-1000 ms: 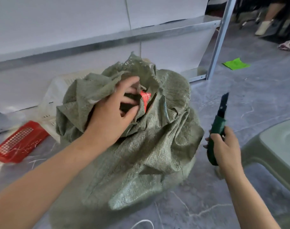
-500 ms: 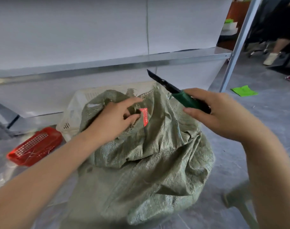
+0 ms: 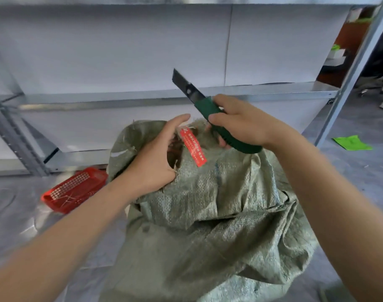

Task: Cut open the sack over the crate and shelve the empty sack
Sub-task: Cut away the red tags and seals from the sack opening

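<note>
Fingers (image 3: 175, 123) of my left hand (image 3: 152, 168) curl into the bunched neck of the sack, gripping the weave. Those of my right hand (image 3: 242, 125) are clenched round the knife handle.

Sack (image 3: 218, 225): green woven, fills the centre and lower frame. The crate is not visible.
Shelf (image 3: 120, 99): across the upper frame, behind.
Knife (image 3: 204, 108): blade extended, pointing to the upper left, clear of the cloth.
Tag (image 3: 192, 149): red, at the neck.

Step, as I judge it: cutting not yet begun. Next, the blade must come down to the neck, clear of my left fingers.
</note>
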